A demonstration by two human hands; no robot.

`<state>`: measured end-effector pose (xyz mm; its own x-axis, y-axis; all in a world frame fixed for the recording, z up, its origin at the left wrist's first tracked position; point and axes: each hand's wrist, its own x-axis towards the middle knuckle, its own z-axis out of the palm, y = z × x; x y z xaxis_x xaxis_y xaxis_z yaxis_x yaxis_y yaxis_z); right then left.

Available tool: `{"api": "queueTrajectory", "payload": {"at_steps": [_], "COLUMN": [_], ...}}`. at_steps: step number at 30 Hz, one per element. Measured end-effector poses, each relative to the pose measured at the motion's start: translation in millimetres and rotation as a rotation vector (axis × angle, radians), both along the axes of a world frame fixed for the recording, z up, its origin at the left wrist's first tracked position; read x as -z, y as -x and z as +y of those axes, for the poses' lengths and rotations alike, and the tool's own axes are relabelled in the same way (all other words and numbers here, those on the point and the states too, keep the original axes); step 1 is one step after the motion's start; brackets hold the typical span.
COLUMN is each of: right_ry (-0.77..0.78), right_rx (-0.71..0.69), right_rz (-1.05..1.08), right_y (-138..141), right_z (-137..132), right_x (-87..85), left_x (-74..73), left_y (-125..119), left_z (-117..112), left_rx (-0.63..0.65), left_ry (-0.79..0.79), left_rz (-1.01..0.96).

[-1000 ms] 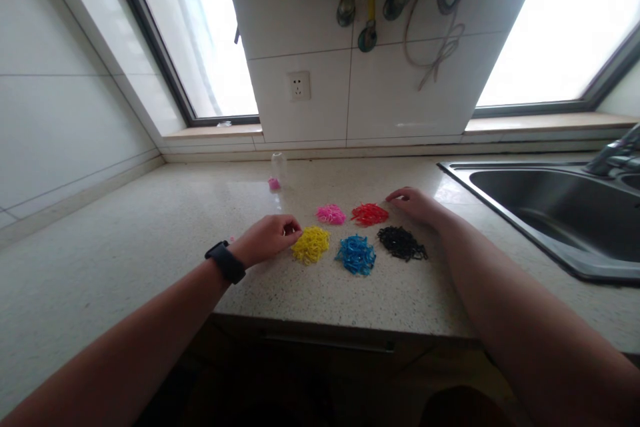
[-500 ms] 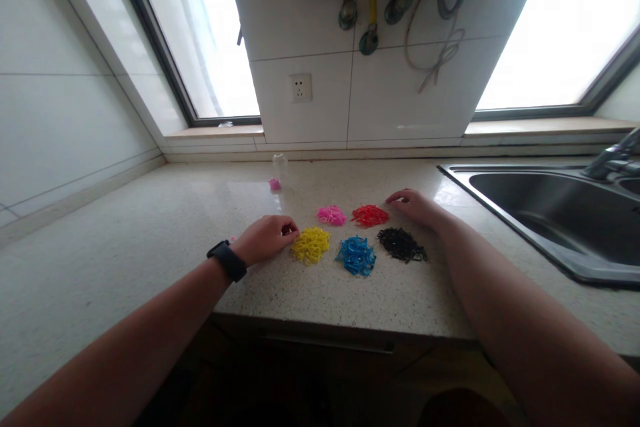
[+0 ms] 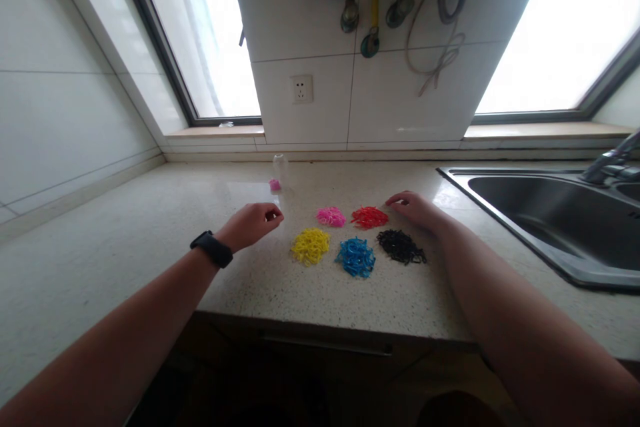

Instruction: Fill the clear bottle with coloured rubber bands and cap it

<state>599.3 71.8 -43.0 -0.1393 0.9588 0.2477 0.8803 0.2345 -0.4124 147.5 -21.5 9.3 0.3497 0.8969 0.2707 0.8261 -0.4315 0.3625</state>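
Note:
My left hand (image 3: pixel 251 223), with a dark watch (image 3: pixel 212 248) at the wrist, hovers left of the piles with thumb and fingertips pinched together. Whatever may be between those fingertips is too small to make out. My right hand (image 3: pixel 411 205) rests on the counter beyond the black pile, fingers loosely stretched toward the red pile. Small rubber bands lie in heaps by colour: yellow bands (image 3: pixel 311 246), pink bands (image 3: pixel 331 216), red bands (image 3: pixel 369 217), blue bands (image 3: pixel 356 257) and black bands (image 3: pixel 401 246). The yellow heap is nearest my left hand.
Behind my left hand, a small clear container (image 3: pixel 280 165) stands near the wall, with a pink object (image 3: pixel 275 185) in front of it. A steel sink (image 3: pixel 530 213) is set into the speckled counter (image 3: pixel 300 303) at the right. Hoses (image 3: pixel 350 13) hang on the tiled wall.
My left hand has drawn back from the yellow rubber bands, moving left and a little farther up the counter. My right hand stays put.

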Motion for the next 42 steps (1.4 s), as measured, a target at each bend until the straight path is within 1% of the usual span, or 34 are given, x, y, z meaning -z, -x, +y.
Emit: {"api": "queueTrajectory", "payload": {"at_steps": [3,6,10,13,16,20,23,26,29,31,33,35,37,39,40,42], "right_ry": [-0.011,-0.010,-0.010,-0.012,-0.020,-0.023,0.024,0.001,-0.095,-0.138,-0.112,-0.034,0.010,0.017,0.018,0.023], "right_rx": [-0.021,-0.028,-0.013,-0.012,-0.020,-0.018,0.030,0.056,-0.005,-0.122,-0.262,-0.391,-0.521,-0.647,-0.687,-0.708], "right_rz": [-0.002,0.009,0.005,-0.010,-0.029,-0.010,0.109,0.262,0.421,0.424,0.361,0.296,0.225,0.110,0.034,-0.084], "right_y": [-1.8,-2.5,-0.8,1.0,2.7,5.2,10.5,25.6,57.7,89.7,128.3,169.9,210.9,248.4,265.5,295.9], "right_z": [2.3,3.1,0.4,-1.9,-2.5,-4.0,-9.2,-17.3,-28.2,-38.2,-50.6,-64.0,-76.3,-85.0,-87.5,-88.7], "right_x": [2.6,4.1,2.2,-0.6,-2.7,-3.7,-7.5,-20.1,-43.2,-61.1,-76.6,-86.8,-90.3,-87.2,-83.6,-73.5], "left_x": [-1.8,3.0,19.2,32.1,40.0,42.9,42.4,41.5,41.3,41.4,41.6,41.5,41.4,41.3,41.3,41.6], "left_y": [27.7,62.1,107.6,129.6,136.9,135.4,134.5,134.6,134.8,134.8,134.5,134.2,133.8,133.6,133.6,133.8], "left_z": [12.4,25.4,37.8,41.8,43.4,45.3,46.0,46.0,46.6,47.2,47.8,47.8,47.5,47.3,47.3,47.6], "left_rx": [-0.008,-0.056,-0.179,-0.262,-0.301,-0.272,-0.269,-0.277,-0.275,-0.273,-0.269,-0.267,-0.268,-0.267,-0.266,-0.262], "left_ry": [-0.012,-0.026,-0.022,0.038,0.062,0.042,0.030,0.032,0.025,0.024,0.020,0.014,0.010,0.008,0.008,0.007], "left_rz": [-0.046,-0.056,-0.080,-0.106,-0.142,-0.125,-0.110,-0.110,-0.109,-0.108,-0.113,-0.117,-0.121,-0.124,-0.126,-0.131]}}
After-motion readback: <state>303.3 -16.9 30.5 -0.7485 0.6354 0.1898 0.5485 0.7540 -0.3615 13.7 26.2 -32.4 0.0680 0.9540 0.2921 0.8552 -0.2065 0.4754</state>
